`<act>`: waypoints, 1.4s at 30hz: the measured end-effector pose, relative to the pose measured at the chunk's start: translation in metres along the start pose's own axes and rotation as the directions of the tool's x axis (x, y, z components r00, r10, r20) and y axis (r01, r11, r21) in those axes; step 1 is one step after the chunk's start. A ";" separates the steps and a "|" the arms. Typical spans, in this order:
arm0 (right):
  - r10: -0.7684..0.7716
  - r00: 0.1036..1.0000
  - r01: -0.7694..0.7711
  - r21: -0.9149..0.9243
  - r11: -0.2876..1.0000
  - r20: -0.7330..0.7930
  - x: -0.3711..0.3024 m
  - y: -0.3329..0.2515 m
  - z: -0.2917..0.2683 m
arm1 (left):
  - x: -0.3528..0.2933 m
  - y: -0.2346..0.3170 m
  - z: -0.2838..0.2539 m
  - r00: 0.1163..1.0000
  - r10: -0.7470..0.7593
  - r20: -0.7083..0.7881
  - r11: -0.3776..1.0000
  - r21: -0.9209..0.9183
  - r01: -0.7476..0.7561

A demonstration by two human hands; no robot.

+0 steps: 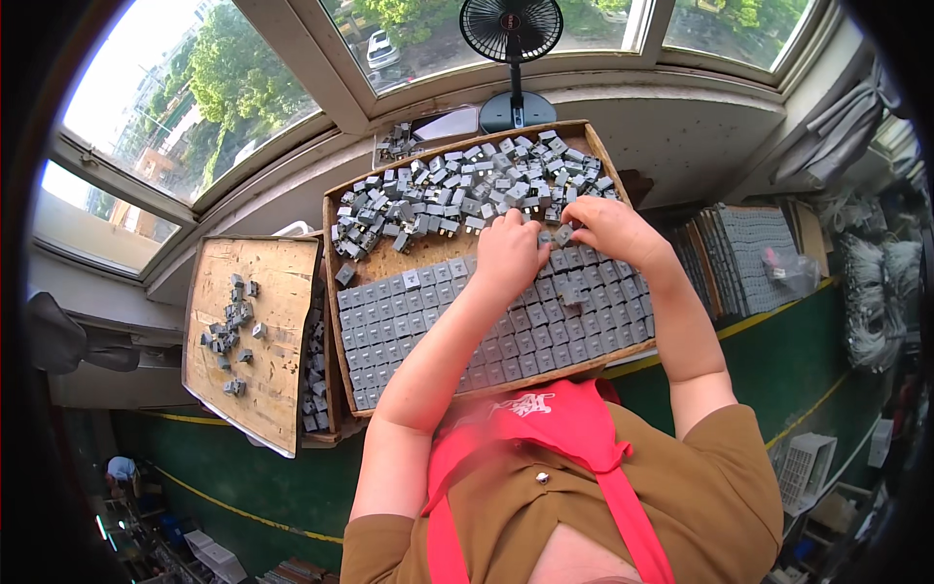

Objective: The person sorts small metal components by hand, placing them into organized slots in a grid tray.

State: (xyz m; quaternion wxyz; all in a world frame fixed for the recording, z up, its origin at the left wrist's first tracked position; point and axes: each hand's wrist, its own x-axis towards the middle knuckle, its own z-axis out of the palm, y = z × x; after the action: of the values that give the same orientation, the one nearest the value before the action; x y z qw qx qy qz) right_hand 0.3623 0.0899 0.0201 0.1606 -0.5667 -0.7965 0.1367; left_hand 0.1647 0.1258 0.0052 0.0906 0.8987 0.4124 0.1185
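Note:
My left hand is over the middle of a shallow wooden tray, its fingers curled down at the edge of a loose pile of small grey plastic blocks. What lies under its fingertips is hidden. Close to its right, my right hand pinches one small grey block between thumb and fingers. Some loose blocks show brassy metal pins. In the tray's near half, more grey blocks stand in tight, even rows. A clear plastic scrap seems to lie on those rows.
Left of the tray, a wooden board carries several loose blocks, above another box of blocks. A black fan stands beyond the tray by the windows. Stacked trays of grey pieces stand on the right. The floor is green.

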 end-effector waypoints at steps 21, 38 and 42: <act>0.177 0.976 -0.200 -0.203 0.958 -0.123 0.006 -0.005 0.012 | 0.017 0.012 0.016 0.999 -0.050 0.019 0.997 -0.056 0.051; -0.009 0.974 0.021 0.049 0.999 -0.228 -0.006 0.017 -0.014 | 0.006 0.009 0.012 1.000 0.013 -0.028 0.997 -0.070 -0.015; 0.002 0.992 -0.016 -0.109 0.994 -0.128 -0.013 0.018 -0.008 | 0.017 0.018 0.018 0.974 0.133 -0.181 0.983 -0.099 -0.153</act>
State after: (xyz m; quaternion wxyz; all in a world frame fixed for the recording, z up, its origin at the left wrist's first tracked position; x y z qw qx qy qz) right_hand 0.3848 0.0837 0.0189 0.1790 -0.5860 -0.7883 0.0570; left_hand 0.1934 0.1259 -0.0053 0.0957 0.9058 0.3457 0.2257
